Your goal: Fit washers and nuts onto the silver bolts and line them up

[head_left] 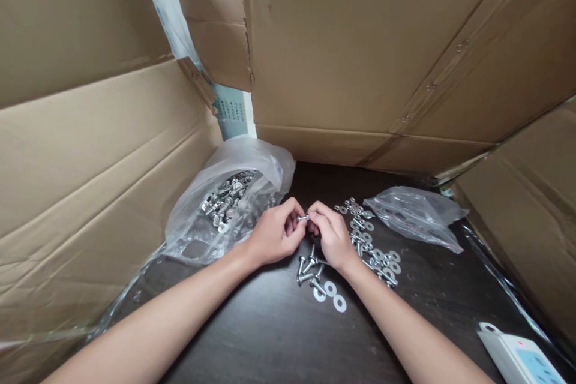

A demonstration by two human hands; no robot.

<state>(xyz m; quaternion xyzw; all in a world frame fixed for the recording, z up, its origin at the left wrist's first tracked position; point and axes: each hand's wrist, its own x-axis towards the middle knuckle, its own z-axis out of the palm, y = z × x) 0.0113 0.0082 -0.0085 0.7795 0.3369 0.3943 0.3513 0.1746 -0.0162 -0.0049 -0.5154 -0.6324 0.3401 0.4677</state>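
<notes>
Between my two hands is a small silver bolt (302,218), held level above the dark table. My left hand (279,231) pinches its left end, and the fingertips of my right hand (330,233) close on its right end. Whether a nut or washer sits on it is too small to tell. Just below the hands lie several loose bolts (308,268) and a few flat washers (339,303). Beside my right wrist spreads a pile of washers, nuts and bolts (382,264), partly hidden by the forearm.
To the left stands an open clear plastic bag (270,159) with many metal fasteners (229,195) inside. A flattened plastic bag (414,213) lies at the right. A white power strip (517,351) is near the right front. Cardboard walls (360,42) enclose the dark table (252,336).
</notes>
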